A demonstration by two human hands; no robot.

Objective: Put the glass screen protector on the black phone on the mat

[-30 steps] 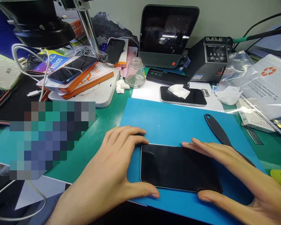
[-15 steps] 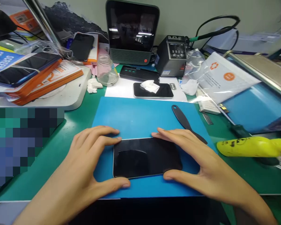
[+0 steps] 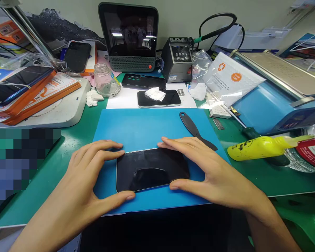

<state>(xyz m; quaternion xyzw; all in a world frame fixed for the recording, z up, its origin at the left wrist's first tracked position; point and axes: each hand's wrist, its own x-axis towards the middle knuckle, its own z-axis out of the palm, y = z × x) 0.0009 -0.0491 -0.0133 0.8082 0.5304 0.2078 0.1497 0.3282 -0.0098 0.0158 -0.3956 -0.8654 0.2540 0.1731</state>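
Note:
A dark-screened smartphone [image 3: 152,169] lies face up on a blue mat [image 3: 136,129], its long side running across my view. My left hand [image 3: 91,175] frames its left end, thumb at the near edge and fingertips at the far left corner. At the other end, my right hand [image 3: 202,168] has its thumb on the near edge and its fingers along the far edge, covering part of that end. Both hands grip the phone by its edges. Just beyond my right hand rests a black plastic spatula-like tool [image 3: 194,127] on the mat.
Behind the mat, another phone [image 3: 173,98] carries a crumpled white tissue [image 3: 154,93]. A glass jar [image 3: 106,82] and a smart display [image 3: 132,35] stand farther back. On the right lie a yellow bottle [image 3: 257,147] and a blue machine [image 3: 265,108]; stacked boxes [image 3: 42,99] sit left.
My view has turned a little to the right, so everything sits farther left in the picture. Both hands keep their places on the phone, and the reflection on its screen has shifted.

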